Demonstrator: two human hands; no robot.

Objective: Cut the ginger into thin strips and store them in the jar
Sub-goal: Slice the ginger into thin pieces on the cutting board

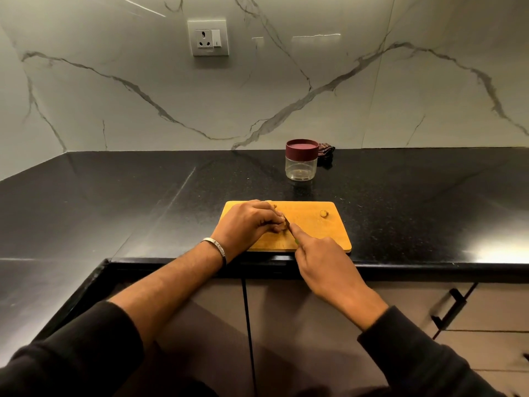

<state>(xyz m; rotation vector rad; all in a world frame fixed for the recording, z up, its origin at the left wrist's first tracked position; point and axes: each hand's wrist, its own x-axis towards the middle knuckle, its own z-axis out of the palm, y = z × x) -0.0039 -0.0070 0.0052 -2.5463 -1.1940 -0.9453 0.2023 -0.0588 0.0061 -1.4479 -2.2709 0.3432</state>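
Observation:
A wooden cutting board (pixel 320 233) lies on the black counter near its front edge. My left hand (pixel 247 224) curls over a piece of ginger (pixel 282 225) on the board's left part, and most of the ginger is hidden by my fingers. My right hand (pixel 320 260) grips a small knife (pixel 288 224), forefinger stretched along its back, with the blade against the ginger. A small cut ginger piece (pixel 324 214) sits at the board's far right. Behind the board stands a clear jar (pixel 301 164) closed by a maroon lid.
A dark folded cloth (pixel 325 152) lies behind the jar against the marble wall. A wall socket (pixel 208 38) is mounted high up. The black counter (pixel 143 202) wraps round to the left. Cabinet doors and a drawer handle (pixel 449 309) are below the front edge.

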